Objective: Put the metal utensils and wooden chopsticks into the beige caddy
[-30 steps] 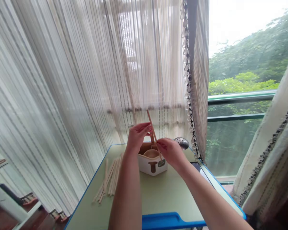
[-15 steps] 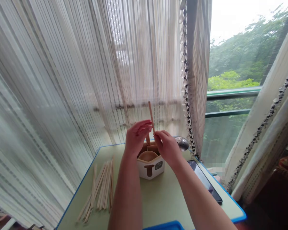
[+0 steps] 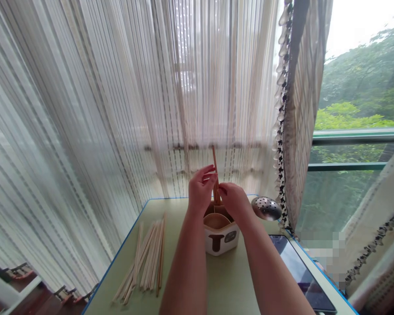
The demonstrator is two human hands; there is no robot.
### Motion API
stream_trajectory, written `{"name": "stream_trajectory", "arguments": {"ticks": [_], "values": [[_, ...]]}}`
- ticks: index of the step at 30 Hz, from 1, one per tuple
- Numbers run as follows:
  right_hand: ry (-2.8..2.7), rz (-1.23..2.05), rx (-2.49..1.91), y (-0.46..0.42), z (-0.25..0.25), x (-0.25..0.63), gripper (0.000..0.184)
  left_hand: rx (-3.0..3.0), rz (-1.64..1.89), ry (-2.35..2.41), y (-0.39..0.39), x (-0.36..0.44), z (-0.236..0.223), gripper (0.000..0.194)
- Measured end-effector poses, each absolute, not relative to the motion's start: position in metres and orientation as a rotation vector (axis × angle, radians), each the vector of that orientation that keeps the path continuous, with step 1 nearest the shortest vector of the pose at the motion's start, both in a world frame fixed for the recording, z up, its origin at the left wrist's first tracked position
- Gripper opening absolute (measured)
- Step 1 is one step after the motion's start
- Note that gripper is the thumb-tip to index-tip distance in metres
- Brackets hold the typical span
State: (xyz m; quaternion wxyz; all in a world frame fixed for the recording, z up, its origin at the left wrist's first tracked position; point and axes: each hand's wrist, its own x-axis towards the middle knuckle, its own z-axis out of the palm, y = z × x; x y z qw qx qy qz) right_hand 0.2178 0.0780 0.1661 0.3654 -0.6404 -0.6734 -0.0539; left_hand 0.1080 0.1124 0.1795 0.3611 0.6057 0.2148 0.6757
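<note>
Two hands meet above a white holder on a pale green surface with a blue edge. The left hand is loosely open, its fingers spread and slightly curled, the fingertips resting against a chopstick rather than wrapped round it. The right hand is closed in a pinch on the lower part of the same chopstick, just beside the left hand's fingertips and directly over the holder's rear compartment.

Compared with half a second earlier, the chopstick stands closer to vertical and its top shows less far above the fingers; a second ago it leaned clearly to the left, with its lower end crossing the front of the holder. The hands have also drawn nearer to each other.

The chopstick's long axis now runs almost straight up and down, upper end pointing at the sheer curtain beyond the hands, top tilted only slightly left, lower end pointing down into the holder. Whether that end touches the bottom is hidden by the right hand.

Left of the left forearm, a loose bundle of chopsticks lies flat on the surface, lengthwise away from the person. Just right of the right hand sits a perforated metal ladle, and nearer, beside the right forearm, a dark phone.
</note>
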Motion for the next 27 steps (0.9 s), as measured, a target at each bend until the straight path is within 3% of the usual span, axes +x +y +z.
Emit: {"name": "stream_trajectory", "arguments": {"ticks": [4, 16, 22, 27], "values": [[-1.832, 0.027, -1.762, 0.088, 0.168, 0.227, 0.017, 1.57, 1.776, 0.618, 0.121, 0.108, 0.173, 0.024], [-1.781, 0.025, -1.848, 0.084, 0.183, 0.229, 0.016, 1.941, 1.807, 0.969, 0.117, 0.122, 0.171, 0.018], [-1.756, 0.094, -1.963, 0.091, 0.176, 0.228, 0.018, 1.952, 1.967, 1.162, 0.12, 0.124, 0.167, 0.027], [-1.808, 0.165, -1.973, 0.096, 0.17, 0.231, 0.017, 1.894, 1.758, 1.209, 0.131, 0.123, 0.159, 0.034]]}}
